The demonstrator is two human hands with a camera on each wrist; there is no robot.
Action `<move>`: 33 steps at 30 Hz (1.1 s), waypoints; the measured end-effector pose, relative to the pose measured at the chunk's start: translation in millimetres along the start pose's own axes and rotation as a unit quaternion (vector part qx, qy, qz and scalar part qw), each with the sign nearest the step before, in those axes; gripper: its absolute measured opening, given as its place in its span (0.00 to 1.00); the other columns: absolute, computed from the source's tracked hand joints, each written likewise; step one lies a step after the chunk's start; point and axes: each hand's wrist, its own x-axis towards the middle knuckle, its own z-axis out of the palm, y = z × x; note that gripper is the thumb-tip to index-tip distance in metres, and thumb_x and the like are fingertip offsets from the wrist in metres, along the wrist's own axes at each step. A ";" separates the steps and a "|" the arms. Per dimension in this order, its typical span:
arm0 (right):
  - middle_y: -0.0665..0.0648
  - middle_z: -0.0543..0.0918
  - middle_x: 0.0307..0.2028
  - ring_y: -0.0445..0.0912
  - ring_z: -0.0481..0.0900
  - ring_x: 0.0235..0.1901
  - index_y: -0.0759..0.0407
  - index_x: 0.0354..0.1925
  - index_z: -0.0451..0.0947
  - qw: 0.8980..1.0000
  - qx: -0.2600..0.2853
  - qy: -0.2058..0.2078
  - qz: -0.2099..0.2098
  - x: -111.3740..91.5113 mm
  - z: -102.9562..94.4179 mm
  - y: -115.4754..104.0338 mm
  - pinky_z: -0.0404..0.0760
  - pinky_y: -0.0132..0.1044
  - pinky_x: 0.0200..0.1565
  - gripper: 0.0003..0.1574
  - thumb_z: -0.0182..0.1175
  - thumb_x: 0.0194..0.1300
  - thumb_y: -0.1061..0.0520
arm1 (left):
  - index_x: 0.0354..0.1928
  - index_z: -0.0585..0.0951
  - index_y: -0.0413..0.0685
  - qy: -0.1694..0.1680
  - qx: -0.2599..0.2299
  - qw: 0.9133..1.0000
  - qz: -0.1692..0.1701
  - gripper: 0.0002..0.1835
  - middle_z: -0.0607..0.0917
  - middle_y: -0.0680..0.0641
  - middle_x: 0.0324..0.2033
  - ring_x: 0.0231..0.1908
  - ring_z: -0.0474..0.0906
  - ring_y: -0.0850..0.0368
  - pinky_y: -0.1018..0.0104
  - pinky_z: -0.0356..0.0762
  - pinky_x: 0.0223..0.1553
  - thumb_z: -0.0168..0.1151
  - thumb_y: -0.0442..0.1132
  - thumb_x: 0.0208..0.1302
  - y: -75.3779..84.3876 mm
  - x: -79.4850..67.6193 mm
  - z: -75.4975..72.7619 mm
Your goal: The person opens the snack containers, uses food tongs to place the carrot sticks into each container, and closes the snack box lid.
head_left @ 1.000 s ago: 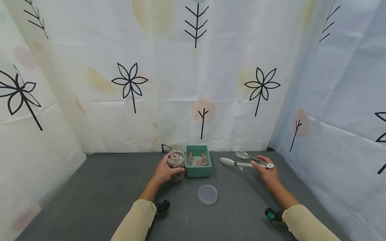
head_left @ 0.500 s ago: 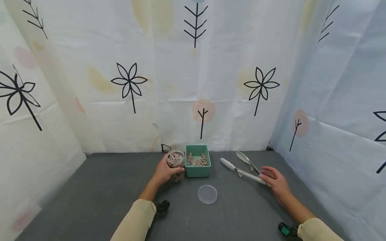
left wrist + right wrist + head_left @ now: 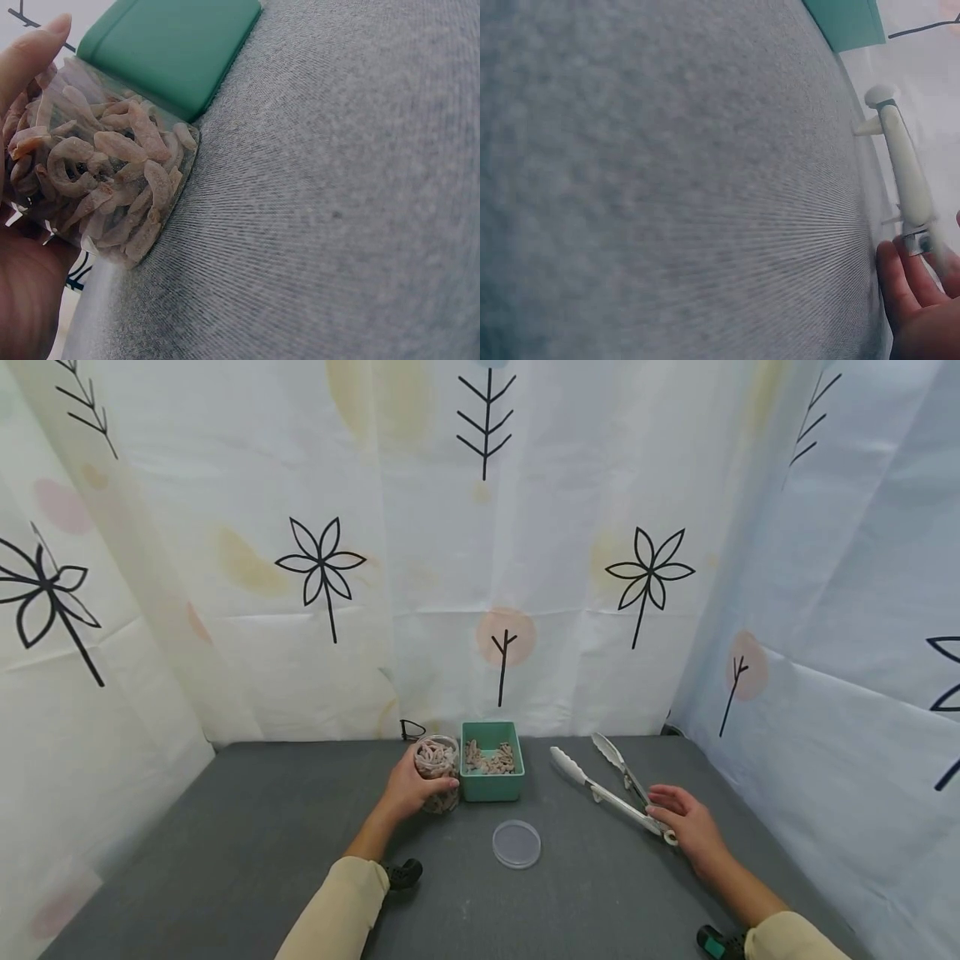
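Observation:
My left hand (image 3: 408,789) grips a clear jar (image 3: 442,797) from its left side, thumb across the front. Inside, pale tan, curled strip-like pieces (image 3: 112,165) fill the jar, which stands open-topped against a green rectangular box (image 3: 491,789). More such pieces lie in the box. To the right, my right hand (image 3: 697,831) holds metal tongs (image 3: 618,806) with white handles near their hinged end. Their two arms are spread apart, white tips pointing to the far left. The right wrist view shows fingers (image 3: 907,289) beside the tongs' end.
A round clear lid (image 3: 517,844) lies on the dark grey table (image 3: 247,852) in front of the box. White printed curtains (image 3: 420,568) enclose the table at the back and both sides.
My right hand has moved toward me and rightward, turning the tongs so their hinged end comes nearer and their arms lie more slanted. My left hand and the jar stay put.

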 end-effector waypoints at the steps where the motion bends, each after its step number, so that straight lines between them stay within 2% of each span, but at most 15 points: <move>1: 0.71 0.74 0.59 0.25 0.72 0.42 0.70 0.63 0.66 1.000 -0.001 -0.001 0.004 -0.4 0.2 0.2 0.74 0.31 0.43 0.29 0.59 0.70 0.57 | 0.71 0.60 0.41 0.001 -0.002 1.000 -0.001 0.52 0.76 0.37 0.55 0.54 0.73 0.42 0.45 0.71 0.51 0.79 0.48 0.48 0.5 0.1 -0.2; 5: 0.70 0.75 0.58 0.25 0.73 0.41 0.70 0.63 0.67 1.000 -0.004 0.002 0.004 0.0 0.1 0.1 0.73 0.30 0.44 0.29 0.59 0.71 0.56 | 0.71 0.60 0.41 0.001 -0.004 1.000 -0.002 0.52 0.75 0.37 0.55 0.54 0.73 0.42 0.45 0.71 0.52 0.79 0.47 0.48 1.7 0.1 -1.1; 10: 0.71 0.77 0.56 0.25 0.73 0.42 0.71 0.61 0.68 0.999 -0.011 0.021 -0.027 3.1 -0.6 -4.9 0.70 0.24 0.43 0.26 0.58 0.71 0.58 | 0.71 0.61 0.41 0.003 -0.001 1.000 -0.002 0.52 0.76 0.37 0.55 0.53 0.73 0.42 0.45 0.71 0.51 0.79 0.47 0.47 1.7 0.2 -0.8; 12: 0.71 0.77 0.55 0.31 0.75 0.45 0.71 0.60 0.69 0.998 -0.024 0.028 -0.041 3.2 -0.5 -9.1 0.71 0.25 0.44 0.24 0.58 0.70 0.59 | 0.71 0.61 0.41 0.003 0.001 1.000 -0.001 0.52 0.76 0.37 0.55 0.53 0.74 0.42 0.46 0.72 0.50 0.79 0.48 0.48 0.5 0.5 0.2; 17: 0.69 0.78 0.55 0.56 0.76 0.54 0.67 0.59 0.72 0.995 -0.067 0.034 -0.069 0.8 4.3 -25.0 0.74 0.35 0.46 0.23 0.58 0.71 0.57 | 0.71 0.60 0.41 0.006 -0.006 1.000 0.000 0.52 0.75 0.37 0.55 0.53 0.74 0.42 0.46 0.72 0.50 0.79 0.48 0.48 -0.8 -0.2 1.2; 19: 0.69 0.78 0.55 0.60 0.75 0.55 0.67 0.59 0.72 0.994 -0.066 0.032 -0.077 0.5 8.0 -30.8 0.75 0.34 0.45 0.22 0.58 0.71 0.58 | 0.71 0.61 0.41 0.010 -0.007 1.000 0.000 0.52 0.75 0.37 0.55 0.52 0.74 0.42 0.45 0.72 0.50 0.79 0.47 0.48 0.1 -0.4 1.0; 25: 0.68 0.79 0.52 0.55 0.78 0.52 0.67 0.57 0.74 0.992 -0.044 0.033 -0.109 -0.2 21.4 -36.2 0.73 0.24 0.43 0.20 0.59 0.69 0.61 | 0.71 0.61 0.41 0.008 -0.005 1.000 0.002 0.51 0.76 0.37 0.55 0.52 0.74 0.43 0.46 0.72 0.50 0.79 0.47 0.48 1.0 -0.7 1.0; 29: 0.67 0.81 0.49 0.54 0.79 0.49 0.68 0.54 0.75 0.989 -0.038 0.035 -0.139 -2.4 31.5 -38.3 0.74 0.25 0.44 0.18 0.61 0.67 0.63 | 0.71 0.61 0.42 0.006 -0.004 1.000 -0.003 0.52 0.76 0.38 0.55 0.53 0.74 0.43 0.46 0.72 0.50 0.79 0.48 0.47 0.4 -0.2 0.7; 33: 0.67 0.81 0.47 0.58 0.79 0.49 0.68 0.52 0.77 0.985 -0.026 0.024 -0.171 -3.2 42.3 -40.8 0.75 0.26 0.44 0.17 0.62 0.65 0.65 | 0.71 0.61 0.42 0.006 -0.003 1.000 -0.006 0.52 0.76 0.38 0.55 0.53 0.74 0.43 0.46 0.72 0.50 0.80 0.49 0.47 1.2 0.8 -0.4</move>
